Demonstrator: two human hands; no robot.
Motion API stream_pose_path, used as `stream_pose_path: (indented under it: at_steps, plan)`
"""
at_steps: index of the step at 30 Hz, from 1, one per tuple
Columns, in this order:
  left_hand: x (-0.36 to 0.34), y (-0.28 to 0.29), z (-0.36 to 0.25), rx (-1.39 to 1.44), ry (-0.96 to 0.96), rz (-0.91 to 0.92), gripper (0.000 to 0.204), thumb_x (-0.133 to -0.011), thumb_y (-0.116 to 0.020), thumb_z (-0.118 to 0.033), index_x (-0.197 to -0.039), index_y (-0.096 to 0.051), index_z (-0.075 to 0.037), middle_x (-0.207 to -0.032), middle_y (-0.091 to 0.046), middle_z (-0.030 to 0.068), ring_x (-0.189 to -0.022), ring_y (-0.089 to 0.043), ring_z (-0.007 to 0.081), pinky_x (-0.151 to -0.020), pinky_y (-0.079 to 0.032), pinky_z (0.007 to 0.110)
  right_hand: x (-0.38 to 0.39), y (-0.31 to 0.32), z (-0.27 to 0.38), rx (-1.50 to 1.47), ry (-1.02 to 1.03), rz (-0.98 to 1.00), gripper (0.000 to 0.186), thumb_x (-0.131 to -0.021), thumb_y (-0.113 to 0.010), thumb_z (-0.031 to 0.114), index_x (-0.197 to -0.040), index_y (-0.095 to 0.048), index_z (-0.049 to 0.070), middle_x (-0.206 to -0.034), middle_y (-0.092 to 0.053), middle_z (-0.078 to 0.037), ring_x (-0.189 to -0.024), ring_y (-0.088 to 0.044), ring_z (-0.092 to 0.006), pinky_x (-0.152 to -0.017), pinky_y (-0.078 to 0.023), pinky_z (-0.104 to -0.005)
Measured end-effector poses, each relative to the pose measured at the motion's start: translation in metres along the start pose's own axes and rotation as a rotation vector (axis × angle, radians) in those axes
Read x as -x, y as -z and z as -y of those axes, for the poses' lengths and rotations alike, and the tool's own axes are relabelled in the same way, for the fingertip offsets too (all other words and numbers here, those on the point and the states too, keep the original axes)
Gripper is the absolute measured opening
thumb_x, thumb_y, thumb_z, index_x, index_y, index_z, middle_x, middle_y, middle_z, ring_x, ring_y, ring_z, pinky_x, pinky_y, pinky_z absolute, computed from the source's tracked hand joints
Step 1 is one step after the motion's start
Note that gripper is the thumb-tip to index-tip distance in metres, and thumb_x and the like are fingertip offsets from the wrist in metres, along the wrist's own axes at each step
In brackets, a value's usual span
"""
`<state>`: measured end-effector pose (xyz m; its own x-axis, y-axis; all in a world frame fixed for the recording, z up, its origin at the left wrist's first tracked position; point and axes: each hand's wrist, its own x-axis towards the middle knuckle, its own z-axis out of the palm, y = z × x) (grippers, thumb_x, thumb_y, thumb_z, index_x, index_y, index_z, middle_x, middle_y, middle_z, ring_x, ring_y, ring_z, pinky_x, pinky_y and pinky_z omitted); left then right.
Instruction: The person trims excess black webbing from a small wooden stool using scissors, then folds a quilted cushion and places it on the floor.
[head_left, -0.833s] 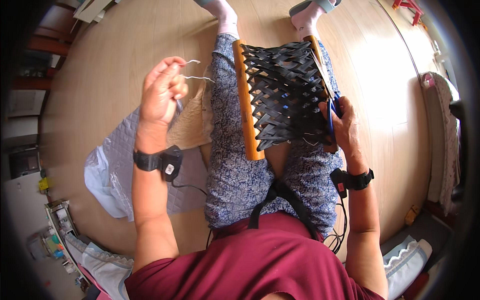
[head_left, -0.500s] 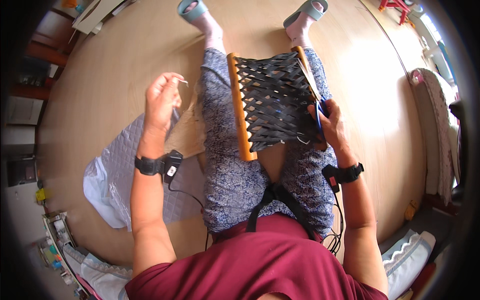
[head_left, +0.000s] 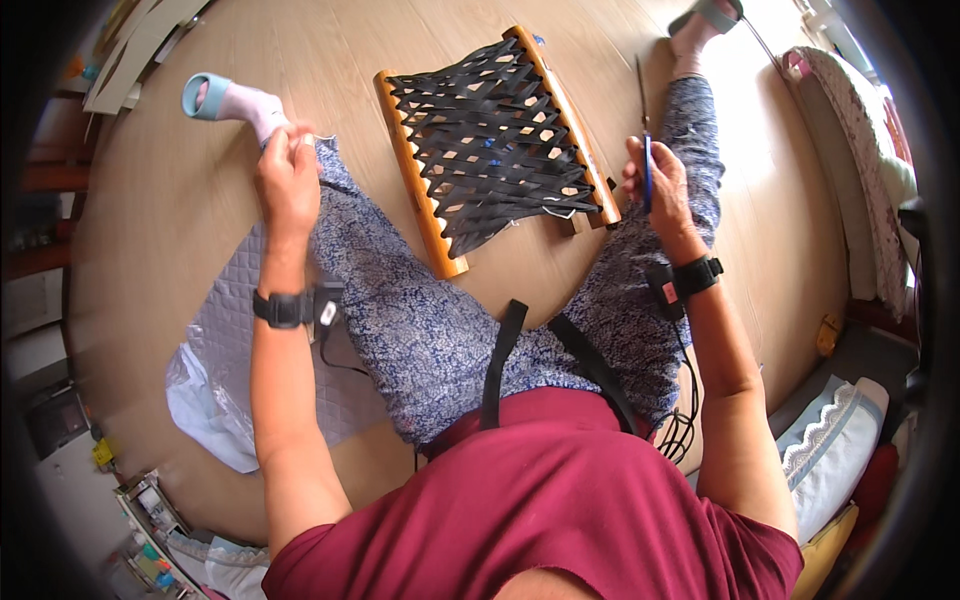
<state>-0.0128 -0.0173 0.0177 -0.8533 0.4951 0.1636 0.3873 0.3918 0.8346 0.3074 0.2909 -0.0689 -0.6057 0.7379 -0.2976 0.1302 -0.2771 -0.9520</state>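
Note:
My left hand (head_left: pixel 288 180) is pinched closed near my left shin, with a short white string (head_left: pixel 325 139) at its fingertips. My right hand (head_left: pixel 668 190) grips blue-handled scissors (head_left: pixel 648 160), their blades pointing away from me. Between my spread legs lies a folding seat or rack with two wooden rails (head_left: pixel 408 150) and black criss-crossed straps (head_left: pixel 480 140) laced between them; its right rail is just left of the scissors. A small white piece of string (head_left: pixel 556 212) shows among the straps at the near right.
A quilted grey pad (head_left: pixel 245 290) with a pale cloth (head_left: pixel 210 420) lies left of my legs. A padded floral piece (head_left: pixel 840 160) stands at the right, a light blue lace-trimmed cushion (head_left: pixel 830 440) near my right elbow. Shelving with small items (head_left: pixel 150 510) is at lower left.
The wooden-railed piece has left my lap and lies farther forward on the floor. My legs have spread apart. Both hands have moved slightly forward, still holding string and scissors.

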Motion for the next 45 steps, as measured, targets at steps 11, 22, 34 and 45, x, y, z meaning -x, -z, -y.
stream_pose_path:
  at_steps: [11,22,34,45]
  plan:
    - [0.099,-0.110,-0.105,-0.262,-0.790,0.371,0.027,-0.074,-0.079,-0.004,-0.100,-0.070,-0.002,-0.092,-0.066,0.0119,-0.086,-0.066,0.0285,-0.075,-0.055,0.037,0.003,0.061,-0.035,0.015,-0.035,-0.038,0.038,-0.092,-0.071,0.043,-0.098,-0.060,0.007,-0.072,-0.063,0.001,-0.054,-0.060,-0.0058,-0.047,-0.044,-0.0172]
    - [0.130,-0.108,-0.111,0.123,-0.669,0.576,0.020,-0.073,-0.065,0.010,-0.090,-0.065,-0.001,-0.080,-0.064,0.0118,-0.073,-0.066,0.0290,-0.064,-0.053,0.036,0.001,0.060,-0.036,0.037,-0.041,-0.008,0.040,-0.092,-0.070,0.044,-0.097,-0.061,0.006,-0.072,-0.063,0.002,-0.055,-0.059,-0.0041,-0.048,-0.042,-0.0170]
    - [0.160,-0.130,-0.106,0.609,0.402,0.852,0.015,-0.099,-0.061,-0.014,-0.102,-0.067,0.000,-0.080,-0.066,0.0023,-0.060,-0.055,0.0091,-0.053,-0.044,0.023,0.043,0.008,0.001,-0.164,0.088,0.314,0.038,-0.096,-0.067,0.035,-0.108,-0.058,0.000,-0.100,-0.069,-0.010,-0.094,-0.068,-0.0154,-0.084,-0.056,-0.0286]
    - [0.148,-0.179,-0.062,1.363,0.699,0.579,0.015,-0.095,-0.064,-0.010,-0.104,-0.069,0.000,-0.095,-0.069,0.0095,-0.073,-0.060,0.0137,-0.067,-0.049,0.028,0.057,-0.016,0.012,-0.014,0.033,0.318,0.032,-0.093,-0.073,0.025,-0.106,-0.058,0.001,-0.098,-0.072,-0.010,-0.083,-0.071,-0.0146,-0.069,-0.051,-0.0223]
